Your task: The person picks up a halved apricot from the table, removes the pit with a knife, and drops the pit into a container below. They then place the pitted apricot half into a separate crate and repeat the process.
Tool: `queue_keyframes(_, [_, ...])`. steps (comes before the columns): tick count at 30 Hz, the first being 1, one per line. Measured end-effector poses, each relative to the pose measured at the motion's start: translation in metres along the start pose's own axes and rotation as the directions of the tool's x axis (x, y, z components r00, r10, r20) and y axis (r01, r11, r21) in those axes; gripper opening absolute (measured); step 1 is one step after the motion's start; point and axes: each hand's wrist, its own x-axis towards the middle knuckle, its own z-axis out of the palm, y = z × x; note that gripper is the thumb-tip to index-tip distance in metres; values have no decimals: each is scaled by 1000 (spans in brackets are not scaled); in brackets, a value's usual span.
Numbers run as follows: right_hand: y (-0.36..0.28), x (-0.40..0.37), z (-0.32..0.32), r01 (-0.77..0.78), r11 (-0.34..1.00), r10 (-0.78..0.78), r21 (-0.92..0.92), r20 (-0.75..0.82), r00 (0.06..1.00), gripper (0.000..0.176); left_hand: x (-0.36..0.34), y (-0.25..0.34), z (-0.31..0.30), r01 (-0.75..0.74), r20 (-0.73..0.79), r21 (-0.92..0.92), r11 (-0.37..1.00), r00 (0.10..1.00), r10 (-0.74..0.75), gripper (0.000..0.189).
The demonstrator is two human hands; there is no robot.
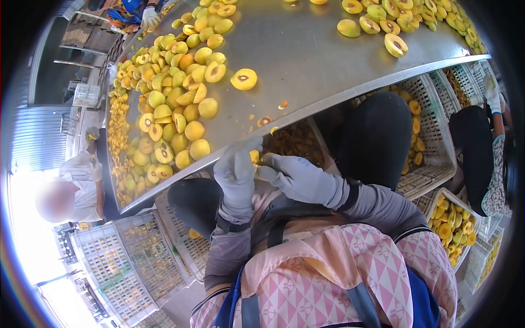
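Note:
Both of my hands wear pale grey gloves and meet just off the near edge of a metal table [306, 65]. My left hand [236, 174] is closed around a yellow fruit piece [255, 157], mostly hidden by the fingers. From the right, my right hand [303, 177] has its fingers pressed together at the same piece; whether it holds a tool is hidden. A halved yellow fruit [244, 79] lies on the metal beyond my hands. Small scraps and a brown pit [264, 121] rest near the edge. Left of them is a large heap of yellow-green fruit [175, 98].
A bin of brown pits [292, 143] sits below the edge. White crates [437, 169] with fruit stand at the right, and more crates [115, 262] at the lower left. Another person [82, 180] is at the left; others work at the top left and right.

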Motion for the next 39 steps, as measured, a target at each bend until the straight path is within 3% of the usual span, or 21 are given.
queue_keyframes(3, [-11, -2, 1, -299, 870, 240, 392, 194, 951, 39, -3, 5, 0, 36, 32, -155, 987, 999, -31, 37])
queue_keyframes(6, [-13, 0, -9, -482, 756, 335, 442, 372, 866, 40, -7, 9, 3, 257, 39, -419, 871, 963, -266, 37])
queue_keyframes(7, [-12, 0, -12, -531, 719, 353, 448, 424, 834, 40, -8, 9, 4, 234, 33, -443, 866, 969, -245, 37])
queue_keyframes(10, [-15, 1, -18, -587, 663, 328, 465, 524, 786, 42, -12, 4, -1, 187, 5, -529, 827, 976, -217, 35])
queue_keyframes(13, [-24, -1, -22, -549, 683, 282, 483, 519, 807, 42, -17, -6, -15, 198, -41, -543, 816, 965, -261, 28])
queue_keyframes(17, [-17, -5, -18, -442, 815, 252, 375, 458, 852, 37, -24, -5, -52, 209, -178, -317, 925, 945, -274, 18])
queue_keyframes(18, [-2, -9, -15, -371, 884, 224, 285, 438, 870, 36, -30, -5, -69, 126, -209, -128, 984, 966, -150, 20])
queue_keyframes(20, [-5, -4, -12, -306, 952, 291, -26, 396, 871, 30, -42, -1, -113, 94, -223, 268, 959, 974, -33, 21])
queue_keyframes(21, [3, -7, -7, -159, 981, 187, -108, 346, 919, 29, -51, -4, -137, 99, -220, 452, 886, 975, 4, 23])
queue_keyframes(24, [12, -20, -1, 234, 910, -158, -342, 237, 959, 25, -81, -33, -217, 322, -396, 502, 803, 911, -117, 20])
queue_keyframes(27, [6, -17, 1, -19, 945, 94, -327, 217, 972, 25, -86, -72, -274, 292, -237, 913, 285, 948, -214, 20])
queue_keyframes(28, [6, -14, 1, -33, 947, 114, -319, 236, 965, 26, -77, -77, -272, 132, -146, 940, 315, 989, 23, 26])
queue_keyframes(30, [5, -11, 2, -70, 950, 157, -305, 271, 949, 27, -41, -79, -252, 336, -296, 756, 561, 941, -165, 30])
queue_keyframes(32, [7, -9, 2, -74, 955, 153, -288, 263, 953, 27, 1, -89, -219, 358, -221, 667, 654, 933, -285, 37])
queue_keyframes(35, [13, -10, 1, -129, 961, 192, -246, 252, 949, 27, 39, -120, -191, 314, 11, 758, 572, 870, -493, 48])
queue_keyframes(37, [14, -10, 0, -139, 961, 195, -237, 233, 953, 27, 49, -182, -202, 318, 69, 722, 614, 850, -522, 54])
queue_keyframes(39, [10, -9, 0, -99, 962, 157, -254, 216, 964, 28, 47, -196, -203, 335, 90, 676, 656, 847, -524, 57])
